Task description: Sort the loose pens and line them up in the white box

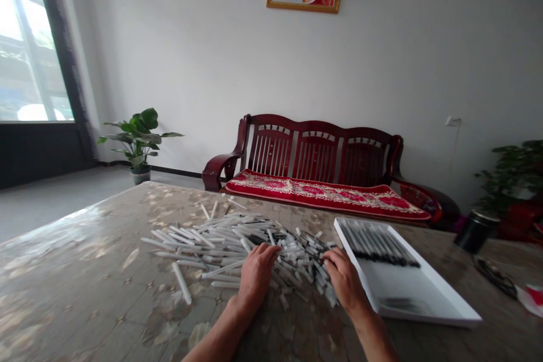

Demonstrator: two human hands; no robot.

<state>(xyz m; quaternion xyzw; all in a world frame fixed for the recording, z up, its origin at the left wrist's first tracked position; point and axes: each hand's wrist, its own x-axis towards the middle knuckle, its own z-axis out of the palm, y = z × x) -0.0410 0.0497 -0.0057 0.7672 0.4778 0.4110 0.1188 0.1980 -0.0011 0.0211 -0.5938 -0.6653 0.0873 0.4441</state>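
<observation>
Fingertips of both hands are buried in the pen pile [220,240], so can't tell if either grips a pen. Left hand [257,274] palm-down, loosely curled, on the pile's near middle; right hand [345,280] curled at its right end, just beside the white tray [411,288] (dark pens [375,243] rowed at the far end). Pile spreads left of and beyond the hands on the table [85,271]

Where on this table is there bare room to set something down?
Bare tabletop lies left of the pen pile, out to the table's left edge. The white tray is mostly bare nearer than its row of black pens. It is crowded between pile and tray, where the left hand and right hand rest on the pens.
</observation>
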